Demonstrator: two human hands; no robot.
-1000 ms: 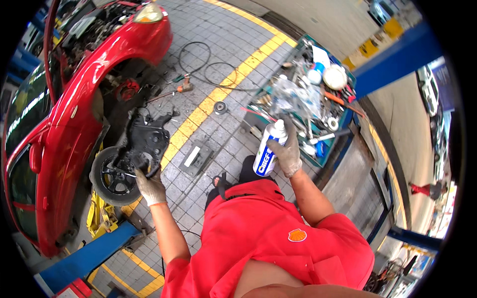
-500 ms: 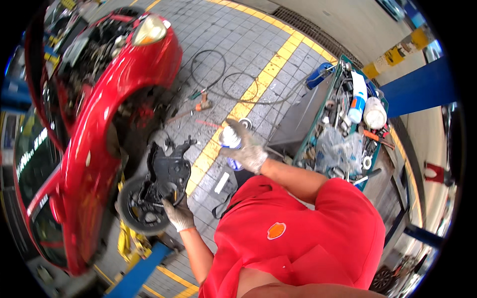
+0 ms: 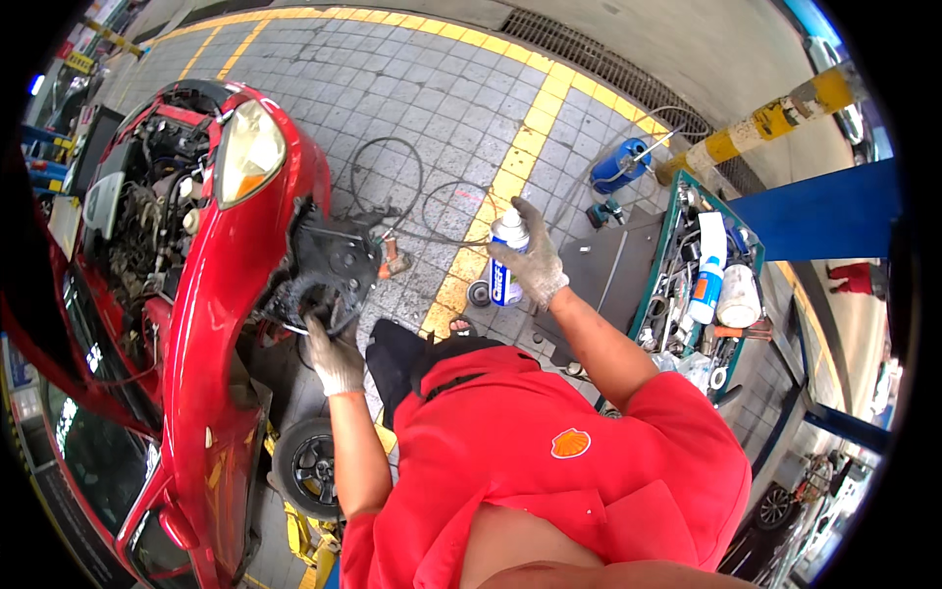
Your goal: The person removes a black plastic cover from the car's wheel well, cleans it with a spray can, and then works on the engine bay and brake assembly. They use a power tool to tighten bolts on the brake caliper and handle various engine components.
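Observation:
My gloved left hand [image 3: 336,360] grips the lower edge of a black moulded car part [image 3: 345,257], which has a wide plate and a rounded opening at its lower end. It is held up beside the red fender [image 3: 211,304] of a car, and its far side is hidden. In my gloved right hand [image 3: 535,263] is a white and blue spray can [image 3: 507,253], upright, with its nozzle at the top and my fingers curled round its side.
The car's engine bay [image 3: 162,201] lies open at the left. Below the fender, a wheel [image 3: 312,469] rests by a yellow lift arm [image 3: 312,540]. On the right stands a tool cart [image 3: 643,304] full of tools and bottles. A black hose [image 3: 420,177] loops over the tiles, and a blue tank [image 3: 620,167] stands beyond.
My view has shifted. The black part has come up and away from the wheel, closer to the car's front. My right hand has raised the spray can, which now shows its label side.

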